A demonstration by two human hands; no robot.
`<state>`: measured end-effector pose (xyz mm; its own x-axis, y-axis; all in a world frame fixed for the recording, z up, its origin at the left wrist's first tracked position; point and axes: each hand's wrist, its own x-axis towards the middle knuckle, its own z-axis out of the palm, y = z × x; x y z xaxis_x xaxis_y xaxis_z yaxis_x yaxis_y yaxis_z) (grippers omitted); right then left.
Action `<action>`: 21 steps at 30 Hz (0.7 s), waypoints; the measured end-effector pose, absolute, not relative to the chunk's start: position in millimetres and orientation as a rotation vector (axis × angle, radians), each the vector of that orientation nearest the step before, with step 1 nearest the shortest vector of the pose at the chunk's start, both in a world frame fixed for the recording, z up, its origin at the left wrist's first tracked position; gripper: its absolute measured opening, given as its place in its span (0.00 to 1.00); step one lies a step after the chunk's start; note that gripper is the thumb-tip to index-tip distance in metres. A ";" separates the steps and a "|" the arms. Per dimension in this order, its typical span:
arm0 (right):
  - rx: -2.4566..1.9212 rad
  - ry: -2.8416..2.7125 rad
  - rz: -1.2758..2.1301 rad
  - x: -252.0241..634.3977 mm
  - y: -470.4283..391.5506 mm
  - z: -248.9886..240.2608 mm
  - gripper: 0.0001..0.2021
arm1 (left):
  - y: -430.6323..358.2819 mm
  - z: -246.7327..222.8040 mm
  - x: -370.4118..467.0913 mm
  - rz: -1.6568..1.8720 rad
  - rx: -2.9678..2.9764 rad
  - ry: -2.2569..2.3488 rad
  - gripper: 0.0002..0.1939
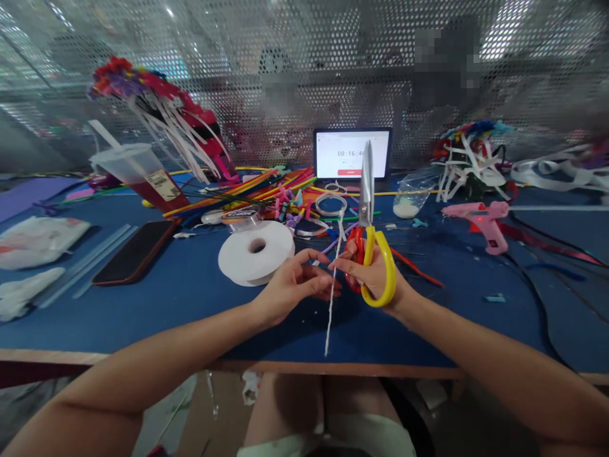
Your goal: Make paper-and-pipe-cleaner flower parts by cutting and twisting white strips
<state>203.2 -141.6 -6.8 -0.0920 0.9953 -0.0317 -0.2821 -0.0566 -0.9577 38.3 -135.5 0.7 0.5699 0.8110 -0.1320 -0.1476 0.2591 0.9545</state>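
Note:
My right hand (375, 270) is wrapped around a pair of scissors (367, 184) with one yellow and one red handle loop, blades pointing up. Its thumb and fingertip also pinch a thin twisted white strand (330, 317), which runs upright and hangs down toward the table's front edge. Just left of the strand is my left hand (299, 279), its thumb and fingers apart and curved around it; whether they touch it I cannot tell. A white ribbon roll (233, 254) lies flat behind my left hand.
A tablet (328, 152) showing a timer stands at the back. Pipe cleaners (257, 187) are heaped in the middle. A cup of red drink (157, 181) leans at left, near a phone (136, 252). A pink glue gun (492, 225) with a cable lies at right.

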 end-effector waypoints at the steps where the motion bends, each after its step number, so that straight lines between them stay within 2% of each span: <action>1: -0.983 -1.021 1.402 204.0 -141.5 -5.7 0.23 | -136.1 0.7 37.6 0.695 1.117 0.721 0.15; 6: -0.969 -1.038 1.260 206.7 -142.5 1.6 0.23 | -139.9 -1.1 35.9 0.576 1.114 0.741 0.10; 14: -1.088 -1.371 1.055 223.2 -140.2 3.4 0.17 | -138.6 4.6 33.7 0.694 1.100 0.740 0.08; 17: -1.332 -1.729 0.694 242.7 -135.8 3.2 0.19 | -134.1 8.0 29.5 0.808 1.109 0.748 0.08; 19: -1.520 -1.918 0.354 253.8 -132.5 1.8 0.27 | -131.0 9.3 26.3 0.901 1.119 0.769 0.08; 21: -1.577 -2.038 0.127 260.0 -129.8 -0.9 0.31 | -128.4 10.0 23.5 0.977 1.131 0.787 0.08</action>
<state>260.0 -129.8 -0.9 -0.1570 0.9178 0.3647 0.8652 0.3059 -0.3973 23.5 -128.4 10.0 0.3835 0.9231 -0.0292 -0.2257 0.1244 0.9662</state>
